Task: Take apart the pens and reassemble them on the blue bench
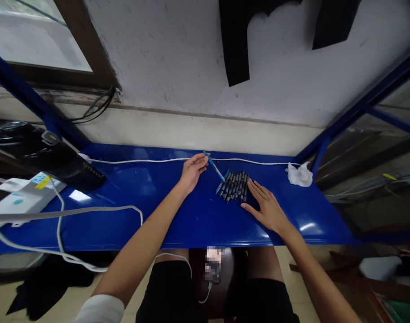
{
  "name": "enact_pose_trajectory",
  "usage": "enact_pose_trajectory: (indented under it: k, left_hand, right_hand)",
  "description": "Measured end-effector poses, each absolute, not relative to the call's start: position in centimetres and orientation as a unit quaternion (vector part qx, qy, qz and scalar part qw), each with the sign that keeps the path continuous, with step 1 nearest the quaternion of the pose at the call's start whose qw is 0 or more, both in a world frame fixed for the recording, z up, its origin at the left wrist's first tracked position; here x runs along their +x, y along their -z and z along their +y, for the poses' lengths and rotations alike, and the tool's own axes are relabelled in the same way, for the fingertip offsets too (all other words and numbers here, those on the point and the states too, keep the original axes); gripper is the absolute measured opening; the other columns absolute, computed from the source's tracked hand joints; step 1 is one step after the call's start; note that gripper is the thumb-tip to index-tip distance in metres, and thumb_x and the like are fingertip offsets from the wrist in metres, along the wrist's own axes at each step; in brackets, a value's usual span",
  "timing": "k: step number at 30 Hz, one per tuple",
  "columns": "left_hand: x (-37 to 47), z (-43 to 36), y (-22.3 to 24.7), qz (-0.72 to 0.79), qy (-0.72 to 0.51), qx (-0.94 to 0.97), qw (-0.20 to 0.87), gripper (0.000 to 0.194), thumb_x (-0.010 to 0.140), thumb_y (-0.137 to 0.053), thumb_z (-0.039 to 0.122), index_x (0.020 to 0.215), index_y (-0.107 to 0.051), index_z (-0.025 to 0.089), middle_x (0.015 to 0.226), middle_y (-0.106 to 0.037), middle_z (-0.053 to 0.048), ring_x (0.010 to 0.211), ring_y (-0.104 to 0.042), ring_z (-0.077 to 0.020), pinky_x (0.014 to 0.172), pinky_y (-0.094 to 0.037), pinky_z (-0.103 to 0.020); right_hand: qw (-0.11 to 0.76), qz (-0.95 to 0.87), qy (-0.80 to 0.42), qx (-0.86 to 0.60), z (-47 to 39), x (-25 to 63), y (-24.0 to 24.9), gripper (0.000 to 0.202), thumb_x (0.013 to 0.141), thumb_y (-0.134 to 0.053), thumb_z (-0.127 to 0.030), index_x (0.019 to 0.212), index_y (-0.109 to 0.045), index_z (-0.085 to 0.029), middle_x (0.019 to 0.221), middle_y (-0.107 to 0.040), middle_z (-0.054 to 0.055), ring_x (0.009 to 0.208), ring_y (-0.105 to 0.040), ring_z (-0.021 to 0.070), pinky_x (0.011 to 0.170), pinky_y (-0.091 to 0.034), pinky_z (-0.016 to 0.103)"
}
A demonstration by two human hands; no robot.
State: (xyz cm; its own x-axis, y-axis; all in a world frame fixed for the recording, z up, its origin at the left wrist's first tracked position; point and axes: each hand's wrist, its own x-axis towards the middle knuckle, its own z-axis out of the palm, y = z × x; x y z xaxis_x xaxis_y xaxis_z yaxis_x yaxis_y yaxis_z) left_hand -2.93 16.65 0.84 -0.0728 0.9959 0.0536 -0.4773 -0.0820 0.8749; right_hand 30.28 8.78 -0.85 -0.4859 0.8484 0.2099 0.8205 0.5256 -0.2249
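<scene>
My left hand (pixel 193 171) pinches one end of a blue pen (pixel 214 167), which slants down to the right, its far end over the left side of a row of pens. Several black pens (pixel 236 185) lie side by side on the blue table (pixel 151 193). Another blue pen (pixel 222 181) lies at the left edge of that row. On the right, my right hand (pixel 266 205) rests palm down with its fingers spread, its fingertips beside the rightmost black pens and nothing visible in its grasp.
A white cable (pixel 151 160) runs along the table's back edge. Crumpled white tissue (pixel 299 174) sits at the right. At the left are a black bottle-like object (pixel 56 154), a white power strip (pixel 23 199) and loose cables. Blue frame bars rise at both sides.
</scene>
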Motion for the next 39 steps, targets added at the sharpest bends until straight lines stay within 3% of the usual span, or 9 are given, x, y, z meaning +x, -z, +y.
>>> enact_pose_trajectory:
  k: [3,6,9,12,15,20,23,30,39]
  left_hand:
    - [-3.1,16.8,-0.8,0.35,-0.642,0.347,0.587,0.032,0.078,-0.094,0.037,0.107,-0.084,0.025,0.094,-0.077,-0.003,0.083,-0.067,-0.0154,0.077,-0.051,-0.03]
    - [-3.2,17.0,-0.7,0.336,-0.64,0.328,0.608,0.033,0.077,-0.094,0.034,0.105,-0.083,0.021,0.095,-0.079,-0.004,0.082,-0.069,-0.0143,0.079,-0.053,-0.029]
    - [-3.3,17.2,-0.5,0.322,-0.635,0.315,0.627,0.033,0.073,-0.097,0.032,0.1,-0.082,0.019,0.096,-0.08,-0.005,0.083,-0.073,-0.0158,0.081,-0.057,-0.03]
    - [-3.4,17.4,-0.3,0.322,-0.628,0.318,0.634,0.03,0.073,-0.097,0.028,0.094,-0.08,0.018,0.096,-0.081,-0.005,0.087,-0.077,-0.0181,0.085,-0.059,-0.032]
    - [-3.7,17.8,-0.1,0.325,-0.627,0.328,0.628,0.025,0.076,-0.095,0.027,0.093,-0.078,0.018,0.096,-0.081,-0.005,0.091,-0.079,-0.0191,0.091,-0.06,-0.034]
    - [-4.2,18.3,0.2,0.329,-0.637,0.336,0.611,0.022,0.078,-0.095,0.027,0.09,-0.078,0.02,0.093,-0.08,-0.002,0.091,-0.078,-0.0184,0.094,-0.061,-0.034]
    - [-4.1,18.3,0.2,0.332,-0.632,0.366,0.597,0.021,0.082,-0.094,0.032,0.092,-0.078,0.021,0.098,-0.081,-0.002,0.095,-0.078,-0.0181,0.098,-0.061,-0.034]
    - [-3.4,17.7,-0.3,0.323,-0.596,0.433,0.594,0.034,0.092,-0.086,0.044,0.121,-0.08,0.027,0.134,-0.08,-0.008,0.133,-0.072,-0.0302,0.111,-0.059,-0.045]
    - [-3.2,17.5,-0.1,0.399,-0.627,0.424,0.517,0.026,0.087,-0.091,0.047,0.096,-0.082,0.025,0.113,-0.085,-0.006,0.102,-0.081,-0.0206,0.089,-0.065,-0.03]
  right_hand:
    - [0.166,-0.855,-0.052,-0.489,8.6,30.3,0.6,0.089,0.105,-0.056,-0.07,0.177,-0.027,-0.027,0.178,-0.038,0.014,0.165,-0.035,0.0371,0.13,-0.036,0.065]
    - [0.252,-0.833,-0.066,-0.488,8.6,29.8,0.1,0.073,0.106,-0.058,-0.064,0.166,-0.046,-0.023,0.171,-0.049,0.017,0.158,-0.046,0.0369,0.129,-0.039,0.061]
    - [0.364,-0.793,-0.097,-0.479,9.5,28.0,-0.9,0.046,0.11,-0.054,-0.055,0.143,-0.063,-0.025,0.146,-0.067,0.017,0.14,-0.062,0.0341,0.122,-0.047,0.055]
    - [0.41,-0.774,-0.147,-0.459,11.9,24.3,-2.0,0.037,0.11,-0.053,-0.055,0.133,-0.064,-0.028,0.128,-0.073,0.014,0.122,-0.07,0.033,0.109,-0.054,0.052]
    - [0.395,-0.808,-0.159,-0.408,15.7,19.6,-2.5,0.042,0.109,-0.057,-0.057,0.138,-0.059,-0.027,0.129,-0.073,0.014,0.117,-0.07,0.0316,0.106,-0.053,0.048]
    - [0.322,-0.849,-0.103,-0.407,20.1,14.5,-1.6,0.046,0.116,-0.037,-0.058,0.11,-0.067,-0.024,0.09,-0.074,0.008,0.08,-0.067,0.0239,0.074,-0.045,0.032]
    - [0.28,-0.856,-0.072,-0.429,20.2,14.5,-1.0,0.05,0.118,-0.031,-0.054,0.115,-0.067,-0.019,0.094,-0.077,0.01,0.075,-0.066,0.0212,0.064,-0.035,0.029]
    - [0.218,-0.873,-0.023,-0.436,19.0,15.9,-1.4,0.046,0.119,-0.033,-0.044,0.137,-0.065,-0.015,0.115,-0.081,0.014,0.087,-0.073,0.0238,0.067,-0.039,0.031]
    - [0.201,-0.872,-0.044,-0.444,18.9,15.2,-1.1,0.052,0.122,-0.025,-0.046,0.142,-0.061,-0.014,0.116,-0.081,0.014,0.092,-0.075,0.0213,0.07,-0.044,0.029]
